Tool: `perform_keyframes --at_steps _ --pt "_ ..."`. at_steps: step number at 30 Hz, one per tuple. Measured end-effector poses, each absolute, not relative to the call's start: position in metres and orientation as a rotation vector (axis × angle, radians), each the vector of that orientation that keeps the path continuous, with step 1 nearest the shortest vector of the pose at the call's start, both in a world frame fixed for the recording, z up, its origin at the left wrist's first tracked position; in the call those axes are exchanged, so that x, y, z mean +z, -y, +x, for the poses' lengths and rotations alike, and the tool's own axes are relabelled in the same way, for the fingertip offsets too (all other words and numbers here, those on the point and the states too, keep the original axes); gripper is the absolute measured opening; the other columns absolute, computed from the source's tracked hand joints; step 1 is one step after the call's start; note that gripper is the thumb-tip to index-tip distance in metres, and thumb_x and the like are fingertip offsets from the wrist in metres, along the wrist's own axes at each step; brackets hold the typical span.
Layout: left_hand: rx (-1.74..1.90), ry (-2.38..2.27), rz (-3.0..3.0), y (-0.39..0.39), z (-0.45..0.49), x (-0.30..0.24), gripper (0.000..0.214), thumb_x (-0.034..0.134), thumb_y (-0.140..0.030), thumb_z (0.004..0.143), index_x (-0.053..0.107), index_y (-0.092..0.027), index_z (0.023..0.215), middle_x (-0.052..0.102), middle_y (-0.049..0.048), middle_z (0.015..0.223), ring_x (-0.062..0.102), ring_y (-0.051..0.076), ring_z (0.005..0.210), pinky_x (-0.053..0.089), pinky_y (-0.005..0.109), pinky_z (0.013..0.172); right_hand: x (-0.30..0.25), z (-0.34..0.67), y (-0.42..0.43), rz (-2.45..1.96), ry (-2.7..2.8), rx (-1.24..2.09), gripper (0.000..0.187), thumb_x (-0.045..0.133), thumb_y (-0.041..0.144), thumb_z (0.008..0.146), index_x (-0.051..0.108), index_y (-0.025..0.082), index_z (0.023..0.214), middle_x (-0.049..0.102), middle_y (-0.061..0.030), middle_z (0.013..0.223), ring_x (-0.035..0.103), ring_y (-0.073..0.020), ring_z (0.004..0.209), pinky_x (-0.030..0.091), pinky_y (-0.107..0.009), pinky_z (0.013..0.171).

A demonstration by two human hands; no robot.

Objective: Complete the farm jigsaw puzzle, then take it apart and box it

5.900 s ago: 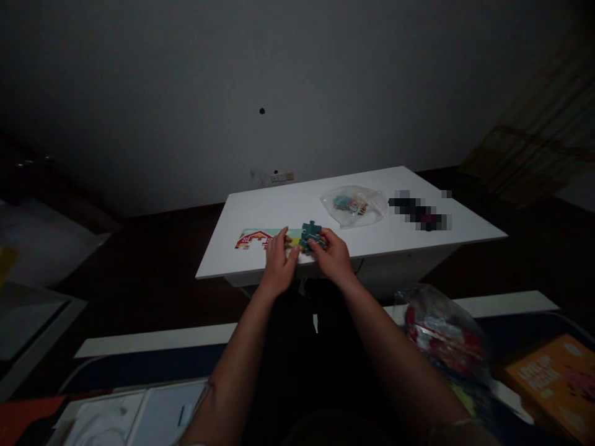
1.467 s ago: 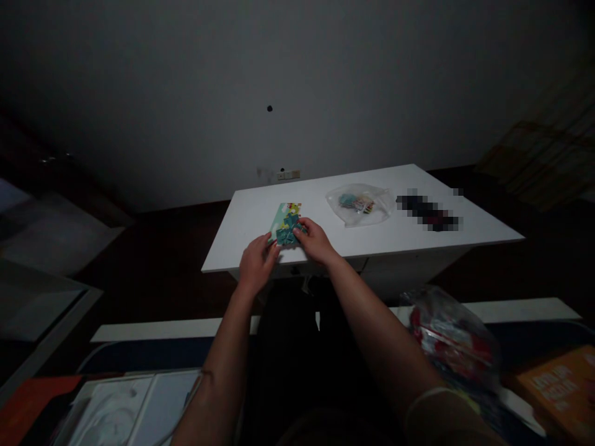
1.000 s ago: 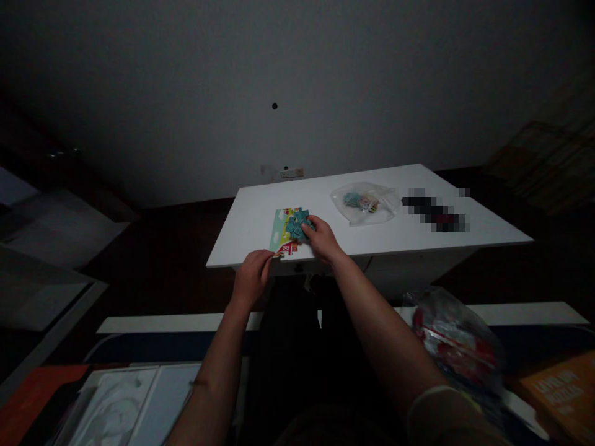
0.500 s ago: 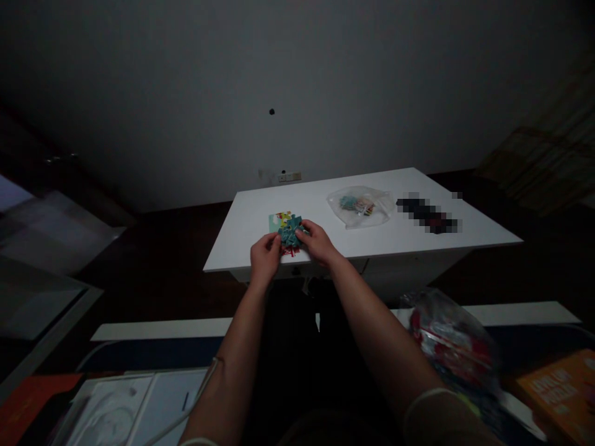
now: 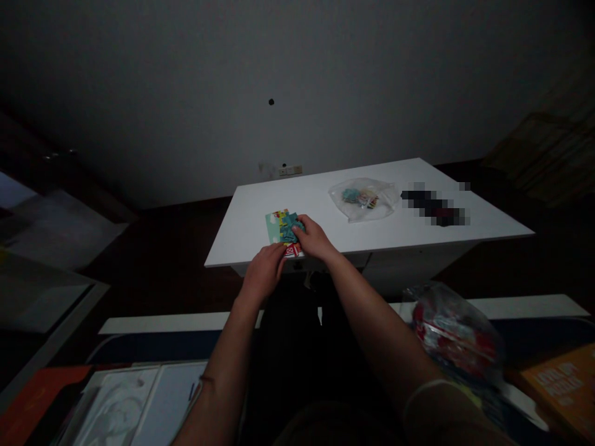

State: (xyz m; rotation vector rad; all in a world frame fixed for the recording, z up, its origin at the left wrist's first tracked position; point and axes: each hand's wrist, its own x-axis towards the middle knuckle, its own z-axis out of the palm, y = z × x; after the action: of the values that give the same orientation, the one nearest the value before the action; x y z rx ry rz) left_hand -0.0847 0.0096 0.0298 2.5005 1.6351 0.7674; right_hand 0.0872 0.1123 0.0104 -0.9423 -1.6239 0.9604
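Note:
My right hand (image 5: 314,238) is closed around a clump of teal jigsaw puzzle pieces (image 5: 289,228), with its thumb on top. Beneath them lies a partly joined picture puzzle (image 5: 273,230) in pale green, yellow and red, near the front edge of the white table (image 5: 242,210). The held pieces and my fingers cover part of this picture. My left hand (image 5: 264,270) rests at the table edge, fingers stretched toward the puzzle's red lower part (image 5: 292,250) and the thumb apart, below the edge. Nothing shows in its grasp.
A clear plastic bag (image 5: 362,214) with more puzzle pieces lies right of my hands, beside a pixelated dark object (image 5: 430,207). Near me are a bag with red contents (image 5: 458,334), an orange puzzle box (image 5: 564,387) and an open white box (image 5: 118,402).
My left hand has let go of the teal pieces and moved down and left to the table edge. The right hand keeps the pieces, and more of the picture shows.

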Motion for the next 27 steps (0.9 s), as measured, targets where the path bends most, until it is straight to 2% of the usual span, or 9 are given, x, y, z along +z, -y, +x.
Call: perform_keyframes --at_steps 5,9,19,23,25,27 --pt "0.693 -1.729 2.439 -0.018 -0.089 0.042 0.034 0.045 -0.033 0.098 0.062 -0.026 0.126 0.069 0.0094 0.113 0.063 0.027 0.104 0.05 0.038 0.089 0.015 0.085 -0.111 -1.035 1.698 0.877 0.019 0.051 0.033 0.089 0.057 0.024 0.105 0.065 -0.003 0.097 0.058 -0.0212 0.087 0.046 -0.035 0.081" --pt "0.648 -1.795 2.436 -0.028 -0.093 0.048 0.036 0.04 -0.038 0.1 0.065 -0.024 0.121 0.07 0.0093 0.113 0.064 0.026 0.103 0.049 0.036 0.089 0.017 0.087 -0.111 -1.052 1.701 0.875 0.017 0.048 0.034 0.09 0.056 0.024 0.102 0.064 -0.0037 0.099 0.059 -0.0213 0.09 0.045 -0.034 0.082" --pt "0.955 -1.692 2.229 -0.043 -0.094 0.044 0.03 0.048 -0.037 0.096 0.069 -0.021 0.111 0.072 0.0089 0.108 0.067 0.025 0.098 0.05 0.034 0.086 0.013 0.087 -0.112 -0.982 1.473 0.897 0.02 0.051 0.035 0.088 0.056 0.025 0.105 0.065 -0.0041 0.105 0.06 -0.0221 0.097 0.047 -0.038 0.09" --pt "0.959 -1.74 2.207 -0.042 -0.091 0.043 0.031 0.048 -0.038 0.096 0.067 -0.02 0.112 0.072 0.0095 0.108 0.067 0.025 0.095 0.05 0.035 0.084 0.008 0.093 -0.114 -0.866 1.26 1.057 0.023 0.052 0.041 0.087 0.053 0.025 0.103 0.064 -0.0022 0.098 0.062 -0.0205 0.087 0.053 -0.035 0.081" --pt "0.972 -1.77 2.181 -0.043 -0.09 0.044 0.031 0.048 -0.039 0.096 0.067 -0.02 0.111 0.072 0.0092 0.107 0.067 0.025 0.094 0.049 0.035 0.083 0.009 0.102 -0.106 -0.778 1.317 1.092 0.022 0.051 0.041 0.089 0.053 0.025 0.104 0.064 -0.0021 0.096 0.063 -0.0207 0.085 0.054 -0.035 0.079" --pt "0.99 -1.78 2.15 -0.045 -0.09 0.044 0.03 0.048 -0.039 0.095 0.067 -0.021 0.109 0.072 0.0082 0.106 0.067 0.024 0.094 0.049 0.034 0.082 0.012 0.112 -0.091 -0.723 1.517 1.01 0.022 0.052 0.039 0.09 0.056 0.025 0.107 0.065 -0.0033 0.1 0.063 -0.0223 0.091 0.053 -0.038 0.083"
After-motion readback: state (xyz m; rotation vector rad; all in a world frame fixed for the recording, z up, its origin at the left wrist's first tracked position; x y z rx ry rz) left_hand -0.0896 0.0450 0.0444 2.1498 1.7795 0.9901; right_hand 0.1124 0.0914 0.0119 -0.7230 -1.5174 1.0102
